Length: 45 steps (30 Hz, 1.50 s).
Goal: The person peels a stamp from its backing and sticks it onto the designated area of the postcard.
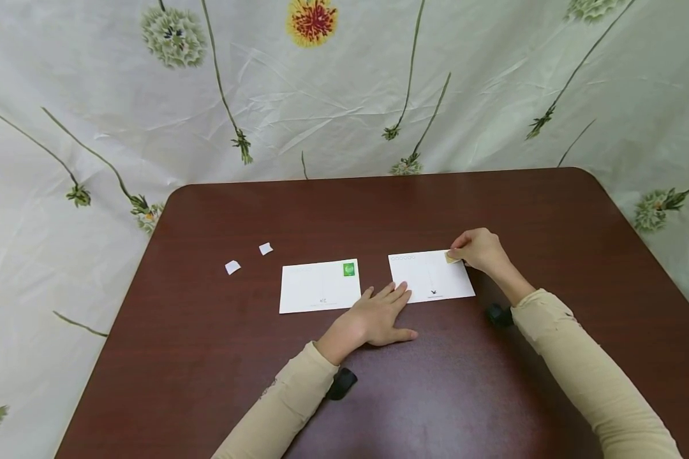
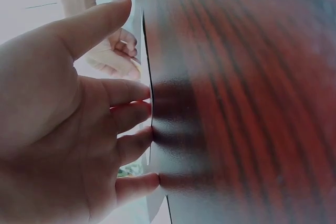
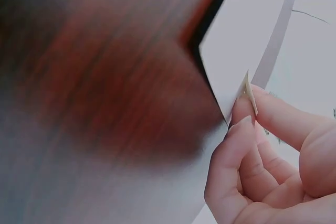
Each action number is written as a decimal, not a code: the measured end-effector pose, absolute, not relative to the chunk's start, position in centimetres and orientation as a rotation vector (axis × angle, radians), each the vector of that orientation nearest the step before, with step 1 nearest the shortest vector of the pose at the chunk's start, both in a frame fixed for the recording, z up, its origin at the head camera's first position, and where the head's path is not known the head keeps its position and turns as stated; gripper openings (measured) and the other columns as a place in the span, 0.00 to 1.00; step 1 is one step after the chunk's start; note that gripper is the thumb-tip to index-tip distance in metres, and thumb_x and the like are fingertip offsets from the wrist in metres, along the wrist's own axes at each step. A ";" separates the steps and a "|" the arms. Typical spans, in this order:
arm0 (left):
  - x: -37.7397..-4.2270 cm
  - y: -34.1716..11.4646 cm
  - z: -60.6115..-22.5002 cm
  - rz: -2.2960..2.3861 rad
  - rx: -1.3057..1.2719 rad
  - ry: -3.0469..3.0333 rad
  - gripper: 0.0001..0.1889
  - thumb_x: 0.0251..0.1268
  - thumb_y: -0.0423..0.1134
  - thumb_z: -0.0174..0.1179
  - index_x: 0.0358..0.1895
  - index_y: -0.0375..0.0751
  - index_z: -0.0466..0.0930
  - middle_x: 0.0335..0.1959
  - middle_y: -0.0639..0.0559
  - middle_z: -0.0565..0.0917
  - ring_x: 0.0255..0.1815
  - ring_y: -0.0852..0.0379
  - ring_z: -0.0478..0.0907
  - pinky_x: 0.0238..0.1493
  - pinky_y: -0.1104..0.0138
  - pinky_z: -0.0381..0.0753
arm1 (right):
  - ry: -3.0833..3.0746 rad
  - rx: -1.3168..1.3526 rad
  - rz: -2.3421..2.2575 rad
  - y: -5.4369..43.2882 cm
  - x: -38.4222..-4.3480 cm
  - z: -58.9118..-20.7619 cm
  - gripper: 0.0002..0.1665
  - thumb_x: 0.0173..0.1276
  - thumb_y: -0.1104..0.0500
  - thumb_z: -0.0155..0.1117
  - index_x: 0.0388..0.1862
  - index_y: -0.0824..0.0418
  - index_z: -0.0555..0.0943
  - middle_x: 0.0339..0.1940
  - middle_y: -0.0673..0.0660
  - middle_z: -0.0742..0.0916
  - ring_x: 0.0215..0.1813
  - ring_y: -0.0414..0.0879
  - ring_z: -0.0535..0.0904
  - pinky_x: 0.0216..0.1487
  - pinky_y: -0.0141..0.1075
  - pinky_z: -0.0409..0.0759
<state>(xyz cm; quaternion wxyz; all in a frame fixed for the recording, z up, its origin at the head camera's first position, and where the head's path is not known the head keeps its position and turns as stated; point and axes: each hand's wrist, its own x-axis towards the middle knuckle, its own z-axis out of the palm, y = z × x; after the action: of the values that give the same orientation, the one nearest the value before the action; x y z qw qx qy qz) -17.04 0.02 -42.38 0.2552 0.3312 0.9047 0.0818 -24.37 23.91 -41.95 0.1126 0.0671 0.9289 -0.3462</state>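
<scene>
In the head view a white postcard (image 1: 422, 277) lies on the table, with a small black bird print near its lower edge. My left hand (image 1: 379, 317) rests fingers outstretched on its lower left corner; the left wrist view shows these fingers (image 2: 134, 148) straight at the card's edge. At the upper right corner, my right hand (image 1: 483, 250) pinches a small tan stamp (image 1: 451, 257). Close up in the right wrist view, the stamp (image 3: 250, 93) stands tilted between thumb and fingers, beside the card's corner. To the left lies another postcard (image 1: 316, 290) bearing a green stamp (image 1: 349, 269).
Two small white paper pieces, one (image 1: 232, 267) nearer and one (image 1: 266, 248) farther, lie left of the postcards. The dark brown table (image 1: 207, 357) has rounded far corners. Behind it hangs a white cloth (image 1: 333, 89) printed with flowers.
</scene>
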 end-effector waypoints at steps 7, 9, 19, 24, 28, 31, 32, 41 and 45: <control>-17.2 0.0 -42.2 0.228 0.903 2.445 0.40 0.68 0.62 0.50 0.76 0.45 0.49 0.76 0.53 0.47 0.76 0.56 0.40 0.71 0.53 0.43 | 2.720 0.209 -0.925 23.7 -24.7 -41.5 0.13 0.63 0.61 0.67 0.41 0.69 0.79 0.35 0.63 0.82 0.28 0.46 0.79 0.28 0.32 0.78; -17.2 0.0 -42.2 0.235 0.900 2.439 0.40 0.68 0.61 0.50 0.76 0.45 0.49 0.76 0.53 0.47 0.76 0.56 0.40 0.71 0.52 0.43 | 2.716 0.215 -0.885 23.6 -24.7 -41.3 0.15 0.63 0.60 0.67 0.43 0.70 0.79 0.35 0.63 0.82 0.27 0.47 0.79 0.27 0.33 0.78; -17.2 0.1 -42.3 0.236 0.897 2.442 0.41 0.68 0.62 0.50 0.76 0.45 0.48 0.76 0.54 0.47 0.76 0.57 0.40 0.71 0.53 0.43 | 2.803 0.222 -0.585 23.8 -24.4 -40.9 0.27 0.64 0.48 0.66 0.51 0.67 0.75 0.45 0.67 0.81 0.40 0.60 0.77 0.36 0.48 0.72; -17.1 0.0 -42.3 0.241 0.889 2.433 0.41 0.68 0.62 0.50 0.76 0.45 0.48 0.77 0.53 0.46 0.76 0.57 0.40 0.71 0.53 0.42 | 2.867 0.221 -0.553 24.8 -23.9 -41.2 0.34 0.67 0.39 0.59 0.54 0.67 0.73 0.48 0.68 0.79 0.45 0.63 0.76 0.41 0.54 0.72; -17.0 -0.2 -42.4 0.230 0.881 2.436 0.41 0.67 0.62 0.50 0.76 0.45 0.47 0.77 0.54 0.46 0.76 0.57 0.39 0.71 0.53 0.42 | 2.877 0.099 -0.555 25.4 -23.6 -42.1 0.39 0.71 0.38 0.51 0.64 0.70 0.66 0.61 0.75 0.68 0.59 0.71 0.65 0.53 0.62 0.66; -17.1 -0.2 -42.5 0.229 0.885 2.432 0.41 0.68 0.62 0.49 0.76 0.45 0.46 0.77 0.54 0.45 0.76 0.57 0.39 0.71 0.53 0.41 | 2.849 -0.007 -0.509 25.6 -23.5 -42.9 0.44 0.73 0.37 0.45 0.71 0.70 0.58 0.68 0.78 0.58 0.66 0.75 0.52 0.60 0.66 0.56; -17.1 -0.2 -42.5 0.232 0.885 2.432 0.41 0.68 0.62 0.50 0.76 0.45 0.47 0.77 0.53 0.45 0.76 0.57 0.39 0.71 0.52 0.41 | 2.838 -0.033 -0.491 25.6 -23.4 -43.1 0.45 0.74 0.36 0.43 0.72 0.70 0.55 0.69 0.77 0.55 0.67 0.75 0.49 0.61 0.66 0.53; -17.0 -0.2 -42.7 0.249 0.881 2.416 0.41 0.68 0.61 0.50 0.76 0.45 0.46 0.77 0.54 0.45 0.76 0.57 0.38 0.71 0.52 0.41 | 2.794 -0.040 -0.450 25.1 -23.2 -44.0 0.50 0.73 0.31 0.34 0.76 0.67 0.45 0.73 0.77 0.46 0.71 0.75 0.40 0.64 0.67 0.42; -17.1 -0.2 -42.8 0.246 0.890 2.421 0.41 0.68 0.61 0.50 0.76 0.45 0.46 0.77 0.54 0.45 0.76 0.57 0.38 0.71 0.52 0.41 | 2.785 -0.016 -0.399 24.9 -23.1 -43.9 0.51 0.71 0.29 0.32 0.76 0.66 0.43 0.73 0.76 0.44 0.71 0.74 0.39 0.64 0.67 0.40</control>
<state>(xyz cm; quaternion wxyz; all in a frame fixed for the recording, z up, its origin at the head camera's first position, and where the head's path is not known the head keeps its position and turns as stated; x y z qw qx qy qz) -17.07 -0.16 -42.76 0.2718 0.3305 0.8992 0.0915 -23.08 24.88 -43.93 0.1631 -0.0056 0.9766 -0.1400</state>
